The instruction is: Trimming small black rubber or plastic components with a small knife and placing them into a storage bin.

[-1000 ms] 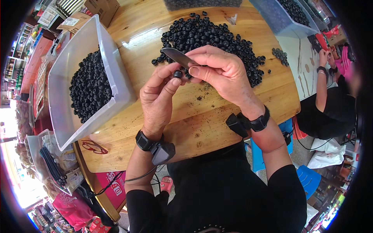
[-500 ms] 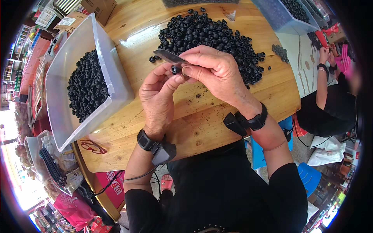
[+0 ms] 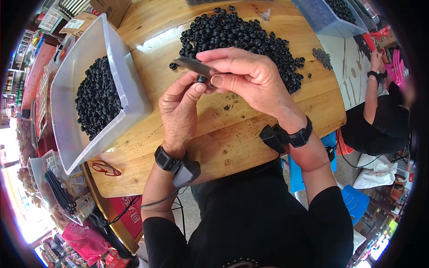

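My left grip [image 3: 179,106] is clamping one black bead [image 3: 202,79] above the surface [image 3: 223,138]. At its right, my right grip [image 3: 255,80] is clamping a knife [image 3: 193,65] pointing left. A bead-filled tub [image 3: 137,87] is resting at left; a bead pile [image 3: 237,32] is lying far beyond.

- Left hand [image 3: 181,105]: fingers pinch a black bead [image 3: 201,79]
- Right hand [image 3: 254,78]: fingers grip a knife [image 3: 193,65] beside it
- Loose beads [image 3: 219,35] heaped on the wooden surface [image 3: 232,134]

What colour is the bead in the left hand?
The bead is black, best seen in head view.
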Demonstrator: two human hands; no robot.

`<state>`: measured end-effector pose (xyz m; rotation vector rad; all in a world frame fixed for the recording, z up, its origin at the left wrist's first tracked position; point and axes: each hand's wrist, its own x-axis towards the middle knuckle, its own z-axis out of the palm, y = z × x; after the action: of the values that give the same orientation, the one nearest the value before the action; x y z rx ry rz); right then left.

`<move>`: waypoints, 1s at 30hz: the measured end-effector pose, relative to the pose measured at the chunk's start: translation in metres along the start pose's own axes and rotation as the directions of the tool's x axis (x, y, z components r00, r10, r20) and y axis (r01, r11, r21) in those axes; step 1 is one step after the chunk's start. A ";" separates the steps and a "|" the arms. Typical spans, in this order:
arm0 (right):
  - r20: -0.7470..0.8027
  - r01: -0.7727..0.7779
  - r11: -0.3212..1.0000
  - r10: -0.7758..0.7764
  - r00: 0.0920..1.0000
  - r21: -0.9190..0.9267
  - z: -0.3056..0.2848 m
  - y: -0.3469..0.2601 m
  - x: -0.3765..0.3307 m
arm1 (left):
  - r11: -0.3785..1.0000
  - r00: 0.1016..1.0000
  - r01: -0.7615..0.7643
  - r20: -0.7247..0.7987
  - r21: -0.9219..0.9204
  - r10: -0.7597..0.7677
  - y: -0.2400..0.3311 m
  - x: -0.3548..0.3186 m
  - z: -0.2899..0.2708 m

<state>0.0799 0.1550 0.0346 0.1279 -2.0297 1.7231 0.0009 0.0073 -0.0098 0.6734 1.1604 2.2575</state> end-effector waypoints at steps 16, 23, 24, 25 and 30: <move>0.019 -0.223 0.971 0.223 0.975 0.086 -0.004 -0.002 0.001 | 0.998 0.998 -0.011 0.060 0.067 0.007 -0.004 0.001 -0.004; 0.002 -0.040 0.999 0.040 0.999 -0.029 0.008 0.003 -0.001 | 0.997 0.999 -0.041 0.019 0.062 0.040 -0.005 0.000 -0.004; -0.017 -0.027 0.997 0.026 1.000 -0.071 0.010 0.003 -0.001 | 0.997 0.998 -0.060 0.028 0.054 0.058 -0.005 -0.001 -0.006; -0.037 -0.015 0.993 0.011 0.999 -0.114 0.011 0.003 -0.002 | 0.996 0.996 -0.078 0.039 0.046 0.076 -0.006 -0.001 -0.007; -0.086 -0.073 0.991 0.064 0.994 -0.111 0.007 0.007 -0.001 | 0.986 0.996 -0.058 0.076 0.156 0.047 -0.004 0.000 -0.005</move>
<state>0.0762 0.1499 0.0274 -0.0496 -2.0882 1.6196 -0.0020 0.0060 -0.0155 0.8490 1.3105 2.1811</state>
